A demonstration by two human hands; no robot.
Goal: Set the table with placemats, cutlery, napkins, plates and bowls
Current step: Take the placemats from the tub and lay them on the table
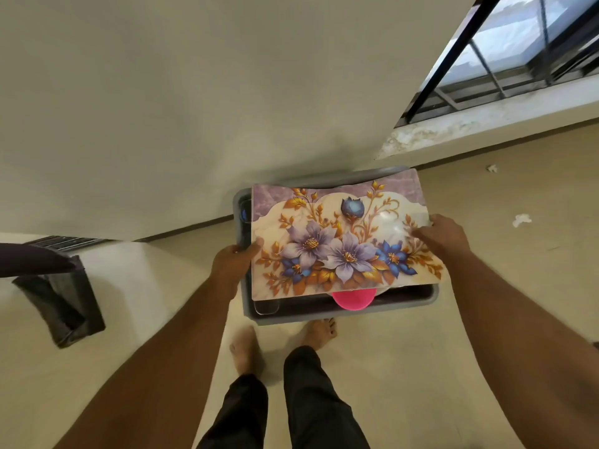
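Observation:
I carry a grey plastic bin (340, 314) in front of me, above my bare feet. A floral placemat (340, 241) with purple and blue flowers lies across its top and hides most of what is inside. My left hand (234, 260) grips the bin's left rim, thumb at the placemat's edge. My right hand (442, 236) holds the right side, fingers curled over the placemat. A pink round dish (354, 301) peeks out under the placemat's near edge. A clear container (265, 307) shows at the bin's near left corner.
A plain wall rises ahead, with a barred window (518, 56) and its ledge at the upper right. A dark cloth-covered object (61, 296) stands on the floor at the left. Small white paper scraps (521, 220) lie on the beige floor to the right.

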